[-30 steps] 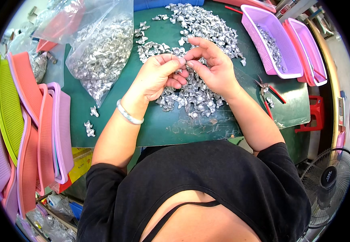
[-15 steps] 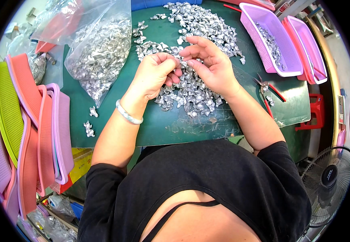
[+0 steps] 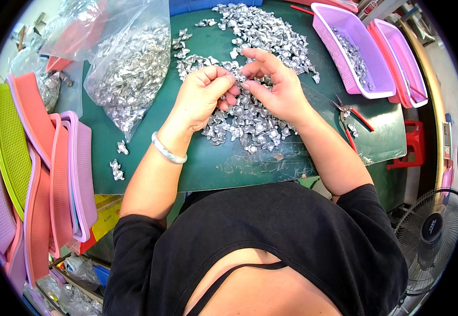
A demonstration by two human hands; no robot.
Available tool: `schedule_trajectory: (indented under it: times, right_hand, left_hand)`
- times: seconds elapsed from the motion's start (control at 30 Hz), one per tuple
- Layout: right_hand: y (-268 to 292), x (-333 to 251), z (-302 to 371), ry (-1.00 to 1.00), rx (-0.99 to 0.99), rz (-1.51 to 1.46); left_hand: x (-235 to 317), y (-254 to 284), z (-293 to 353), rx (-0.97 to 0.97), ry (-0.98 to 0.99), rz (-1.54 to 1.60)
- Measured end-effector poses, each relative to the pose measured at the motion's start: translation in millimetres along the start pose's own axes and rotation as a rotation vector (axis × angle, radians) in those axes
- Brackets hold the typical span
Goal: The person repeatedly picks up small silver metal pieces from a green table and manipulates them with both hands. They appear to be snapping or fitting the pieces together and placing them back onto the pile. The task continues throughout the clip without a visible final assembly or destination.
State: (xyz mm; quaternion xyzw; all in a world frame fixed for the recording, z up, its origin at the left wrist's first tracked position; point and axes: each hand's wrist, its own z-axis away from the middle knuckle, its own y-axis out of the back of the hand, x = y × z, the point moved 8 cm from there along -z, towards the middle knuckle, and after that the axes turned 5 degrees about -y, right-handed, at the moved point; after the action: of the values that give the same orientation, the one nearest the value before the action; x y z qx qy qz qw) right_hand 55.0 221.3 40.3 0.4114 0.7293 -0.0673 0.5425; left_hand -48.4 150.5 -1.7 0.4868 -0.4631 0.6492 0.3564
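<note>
Both my hands are over a heap of small silver metal castings (image 3: 255,126) on the green table. My left hand (image 3: 209,94), with a pale bangle (image 3: 167,149) on its wrist, is closed in a pinch of thumb and forefinger. What it holds, if anything, is hidden by the fingers and blends with the heap. Close beside it, my right hand (image 3: 277,89) is half curled, thumb and fingers apart, its thumb tip near the left fingertips. I see nothing clearly held in the right hand.
A clear bag of castings (image 3: 129,79) stands left, with two loose castings below it. Red-handled cutters (image 3: 347,117) lie right, below a purple basket (image 3: 321,39) partly filled with castings. Stacked colored baskets (image 3: 10,142) line the left edge; a fan (image 3: 430,231) stands lower right.
My right fingers have shifted slightly, and the hands remain nearly in the same place over the heap. The view has moved very slightly.
</note>
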Motion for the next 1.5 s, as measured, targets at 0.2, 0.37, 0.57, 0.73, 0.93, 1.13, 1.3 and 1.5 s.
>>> schedule_trajectory:
  times: [0.2, 0.37, 0.57, 0.73, 0.93, 1.13, 1.3, 1.5]
  right_hand:
    - [0.9, -8.4, 1.2, 0.083, 0.043, 0.107]
    - [0.3, -7.8, 1.7, 0.077, 0.038, 0.092]
    - [0.1, -9.5, 2.0, 0.096, 0.038, 0.110]
    - [7.7, -7.7, -1.2, 0.120, 0.080, 0.117]
    - [0.6, 4.4, -1.7, 0.070, -0.053, 0.375]
    - [-1.1, -3.0, -2.0, 0.085, -0.124, 0.374]
    - [1.8, 9.9, -2.7, -0.082, -0.070, 0.019]
    - [-0.7, 16.3, -0.1, -0.138, -0.009, -0.307]
  left_hand:
    - [-5.7, 1.0, -0.4, 0.005, 0.042, 0.070]
    - [-7.1, 1.7, 0.5, 0.017, 0.069, 0.074]
    - [-8.1, 2.4, 1.2, 0.037, 0.091, 0.074]
    - [-4.5, 5.8, -0.9, 0.045, 0.062, 0.096]
    - [-5.9, 10.0, -9.1, -0.041, 0.035, 0.386]
    - [-8.3, 11.9, -8.0, -0.025, 0.067, 0.385]
    - [-8.3, 10.1, -4.0, -0.006, 0.070, 0.147]
    - [0.3, -7.2, 3.4, -0.071, 0.035, -0.072]
